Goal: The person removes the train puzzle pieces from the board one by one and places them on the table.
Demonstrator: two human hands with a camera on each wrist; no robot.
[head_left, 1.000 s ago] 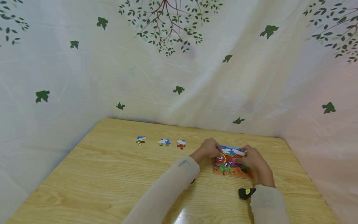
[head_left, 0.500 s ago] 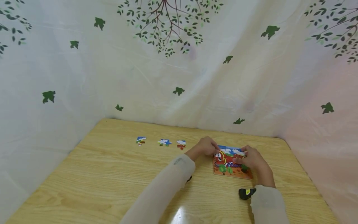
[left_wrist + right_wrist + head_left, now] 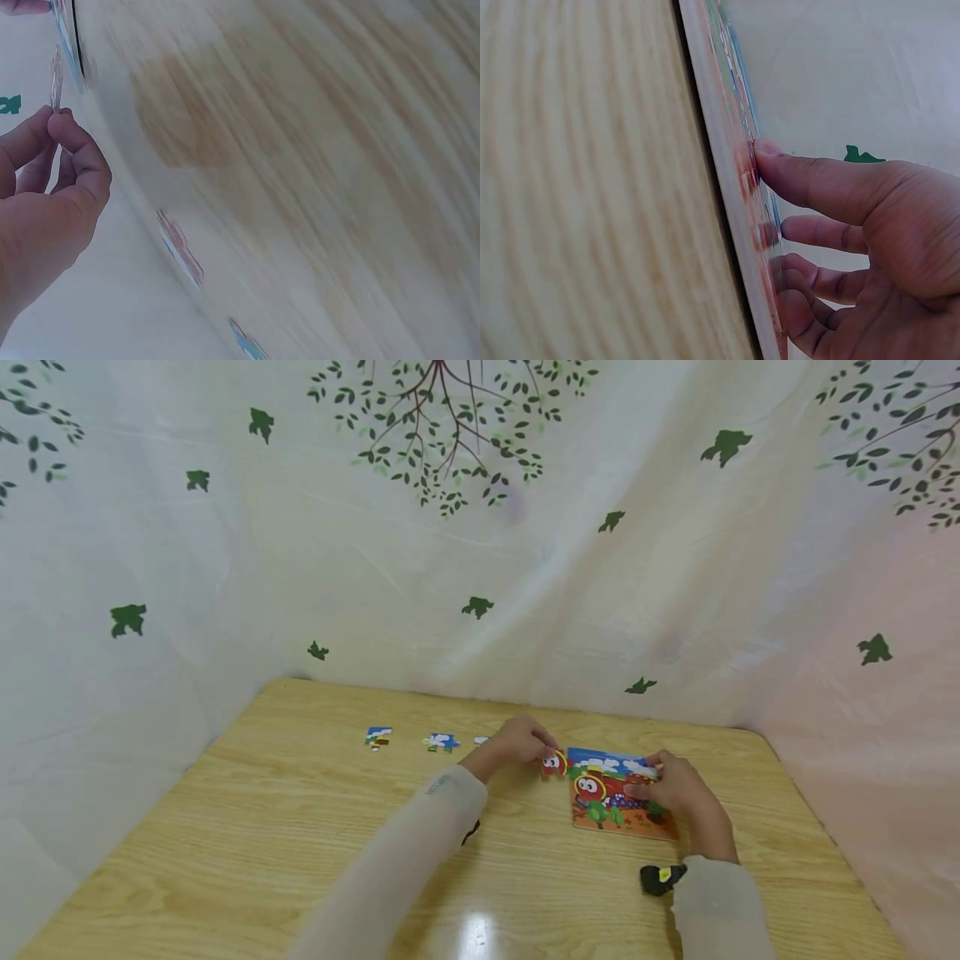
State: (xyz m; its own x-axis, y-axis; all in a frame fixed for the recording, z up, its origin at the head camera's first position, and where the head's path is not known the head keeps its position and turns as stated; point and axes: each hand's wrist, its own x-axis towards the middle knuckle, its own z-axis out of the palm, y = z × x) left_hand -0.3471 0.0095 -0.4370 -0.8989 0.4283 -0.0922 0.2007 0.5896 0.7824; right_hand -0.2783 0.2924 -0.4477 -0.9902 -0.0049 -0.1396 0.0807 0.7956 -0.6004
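Observation:
Between thumb and fingers, my left hand [image 3: 517, 742] pinches a puzzle piece [image 3: 554, 763] printed with a red character's face. It is held just left of the puzzle board [image 3: 622, 822], apart from it; the left wrist view shows that puzzle piece [image 3: 56, 79] edge-on. The board lies flat, with a picture of blue sky, clouds, a red character and trees on brown ground. My right hand [image 3: 678, 785] rests at the board's right side. In the right wrist view its thumb and fingertips touch the face of the board [image 3: 727, 172].
Farther left on the wooden table [image 3: 300, 827] lie loose puzzle pieces: one at the far left [image 3: 378, 737], one mid-way [image 3: 441, 742], and one [image 3: 482, 740] partly hidden by my left hand. A white curtain with leaf prints [image 3: 390, 568] hangs behind the table.
My left hand has moved left, off the board's upper left, with the puzzle piece in its pinch, and now partly covers the nearest loose piece. My right hand stays put.

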